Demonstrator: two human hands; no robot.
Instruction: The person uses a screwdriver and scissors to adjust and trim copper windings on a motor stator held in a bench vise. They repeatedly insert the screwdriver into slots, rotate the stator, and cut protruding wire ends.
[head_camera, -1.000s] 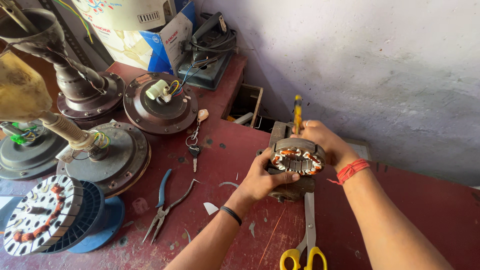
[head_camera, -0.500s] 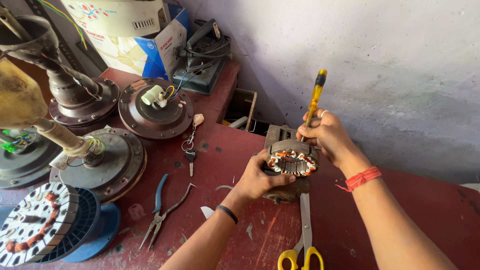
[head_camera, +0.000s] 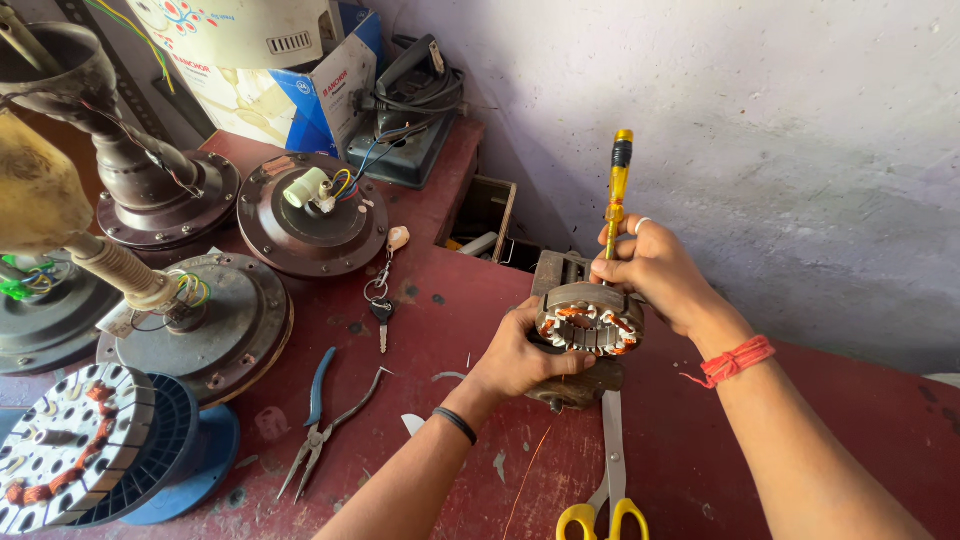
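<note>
Near the far edge of the red surface (head_camera: 420, 300), the left hand (head_camera: 520, 355) grips a small copper-wound stator (head_camera: 590, 325) while the right hand (head_camera: 650, 270) pinches a yellow screwdriver (head_camera: 618, 190) upright into it, so the windings look only partly worked.

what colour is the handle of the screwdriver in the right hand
Translucent yellow with a black band near the top, on the screwdriver that the right hand holds; the head view shows it.

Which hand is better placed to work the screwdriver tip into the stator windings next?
Right, most likely. The right hand grips the yellow screwdriver upright, directly above the stator. The left hand is occupied cupping the stator from the side, steadying it.
</note>
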